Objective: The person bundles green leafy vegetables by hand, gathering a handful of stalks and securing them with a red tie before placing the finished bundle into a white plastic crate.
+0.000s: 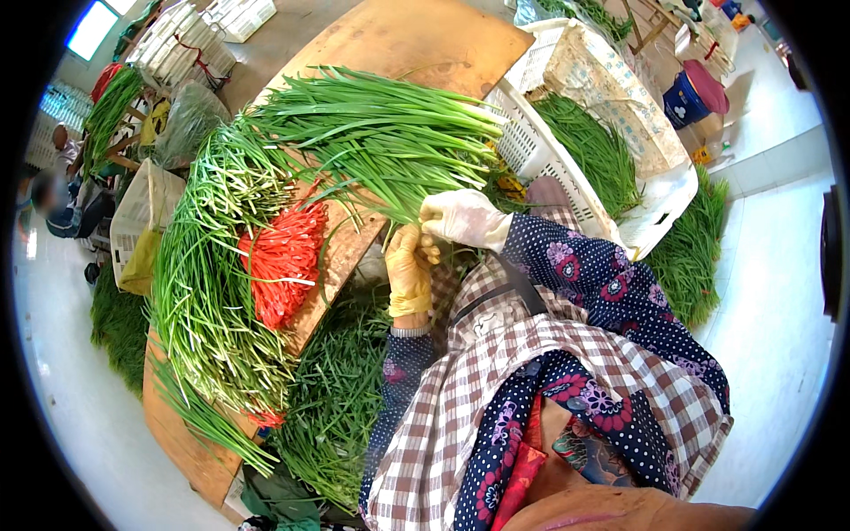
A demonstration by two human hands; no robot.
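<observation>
My left hand, in a yellow glove, has its fingers curled closed at the table's near edge. Touching or almost touching it is my right hand, in a white glove, with thumb and fingers pinched together. What either hand grips is too small or hidden to make out; thin green strands show close to the fingers. Just beyond them lies a big heap of long garlic chives, pale ends toward the right. A pile of red ties sits left of my hands, beside more chives with cut ends.
A curved wooden table carries the chives. White plastic crates stand at the right, one holding greens. Loose leaves lie below the table's near edge. Farther off are a blue bucket and a seated person at the left.
</observation>
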